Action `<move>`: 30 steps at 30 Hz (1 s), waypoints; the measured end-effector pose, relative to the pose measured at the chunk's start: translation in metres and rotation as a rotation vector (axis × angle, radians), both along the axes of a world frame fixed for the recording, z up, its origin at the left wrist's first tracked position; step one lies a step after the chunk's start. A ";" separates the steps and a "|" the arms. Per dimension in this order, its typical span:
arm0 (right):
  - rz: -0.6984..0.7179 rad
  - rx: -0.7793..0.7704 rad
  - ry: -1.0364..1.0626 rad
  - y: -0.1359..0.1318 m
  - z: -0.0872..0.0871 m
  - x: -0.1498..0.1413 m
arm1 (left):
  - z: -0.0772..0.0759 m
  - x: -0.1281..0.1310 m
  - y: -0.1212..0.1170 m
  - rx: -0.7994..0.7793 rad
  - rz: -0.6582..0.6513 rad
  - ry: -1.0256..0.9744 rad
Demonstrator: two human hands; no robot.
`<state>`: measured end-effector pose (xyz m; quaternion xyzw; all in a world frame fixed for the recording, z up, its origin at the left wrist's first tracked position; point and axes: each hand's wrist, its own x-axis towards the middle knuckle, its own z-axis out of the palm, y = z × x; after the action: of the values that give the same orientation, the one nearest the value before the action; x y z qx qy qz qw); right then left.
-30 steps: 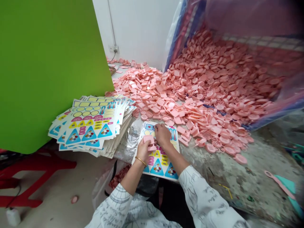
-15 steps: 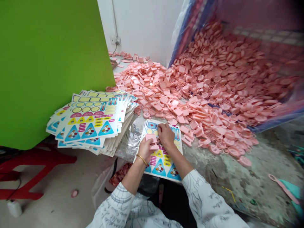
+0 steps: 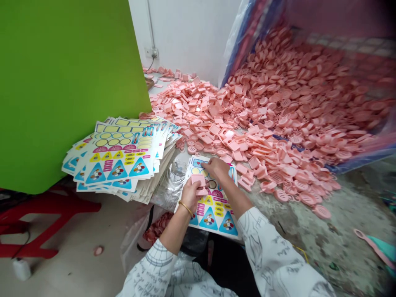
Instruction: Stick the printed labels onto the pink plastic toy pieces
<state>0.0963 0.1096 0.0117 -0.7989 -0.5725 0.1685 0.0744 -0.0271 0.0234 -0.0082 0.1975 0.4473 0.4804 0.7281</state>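
Note:
A small pink plastic toy part [image 3: 198, 180], with a flat squarish panel, is held between the thumb and fingers of my left hand [image 3: 191, 196]. It hovers over the lower left of a printed sticker sheet [image 3: 193, 220], which lies on top of a few sheets at the table's front edge. My right hand [image 3: 219, 170] reaches across the sheet's upper part, its fingers pinched at the right edge of a blue sticker with a red heart [image 3: 198, 162]. Whether that sticker is lifted there, I cannot tell. The wrist and hand cover part of the yellow circles.
A thick stack of sticker sheets [image 3: 123, 154] leans out at the left beside a green panel [image 3: 68, 82]. Behind lies a heap of pink plastic parts [image 3: 213, 111], spilling from a tipped, lined crate [image 3: 365, 159]. A red stool [image 3: 40, 239] stands on the floor.
My right hand has shifted slightly up and its index finger now stretches toward the heart sticker. My left hand keeps the pink part in nearly the same place. The view has turned slightly.

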 end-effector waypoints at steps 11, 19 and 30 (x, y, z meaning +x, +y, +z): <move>-0.067 0.626 0.698 -0.034 0.022 0.023 | 0.008 -0.001 -0.004 0.015 -0.011 -0.072; -0.029 0.501 0.516 -0.122 0.021 0.020 | 0.029 -0.006 -0.021 -0.028 -0.064 -0.288; 0.011 0.498 0.406 -0.129 0.012 0.014 | 0.028 -0.001 -0.029 -0.037 -0.020 -0.271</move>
<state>0.1107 -0.0190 0.0238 -0.7033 -0.5738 0.1796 0.3793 -0.0280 -0.0051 0.0200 0.1217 0.3515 0.4871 0.7902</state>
